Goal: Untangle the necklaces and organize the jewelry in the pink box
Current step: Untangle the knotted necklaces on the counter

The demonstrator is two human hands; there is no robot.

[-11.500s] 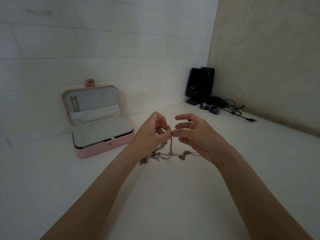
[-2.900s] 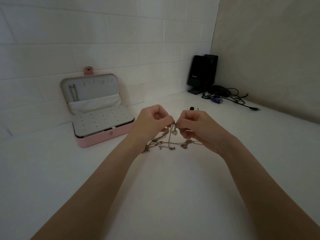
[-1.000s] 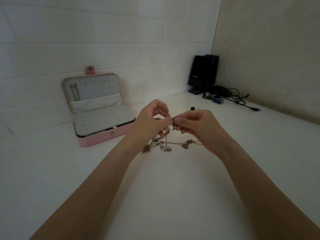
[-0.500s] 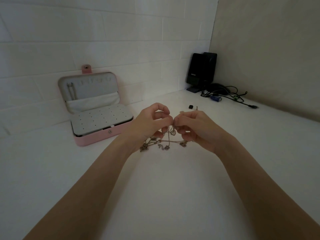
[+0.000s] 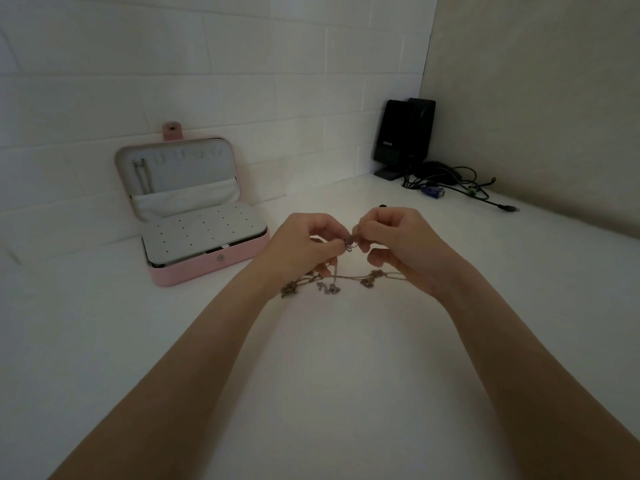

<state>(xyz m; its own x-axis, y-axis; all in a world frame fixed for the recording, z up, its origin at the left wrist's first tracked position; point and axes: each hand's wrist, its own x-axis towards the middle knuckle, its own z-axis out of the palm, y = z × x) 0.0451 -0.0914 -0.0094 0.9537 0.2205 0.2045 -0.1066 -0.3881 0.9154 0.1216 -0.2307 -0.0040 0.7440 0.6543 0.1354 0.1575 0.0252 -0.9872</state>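
A tangle of thin metal necklaces point(image 5: 332, 282) lies on the white table, partly lifted. My left hand point(image 5: 304, 245) and my right hand point(image 5: 394, 240) pinch the chains together at one small knot or clasp between the fingertips, just above the table. Loose chain ends and small pendants hang and trail below both hands. The pink box point(image 5: 207, 261) stands open to the left against the wall. Its lid is upright, with one chain hanging from a hook inside, and its white perforated tray faces up.
A black speaker point(image 5: 403, 138) stands in the back right corner with a bundle of black cables point(image 5: 450, 183) beside it. A small dark object point(image 5: 382, 205) lies on the table behind my right hand. White brick wall at the back, beige wall on the right.
Both hands stay pinched on the same spot of the chains, fingers shifting slightly. The view has shifted a little.
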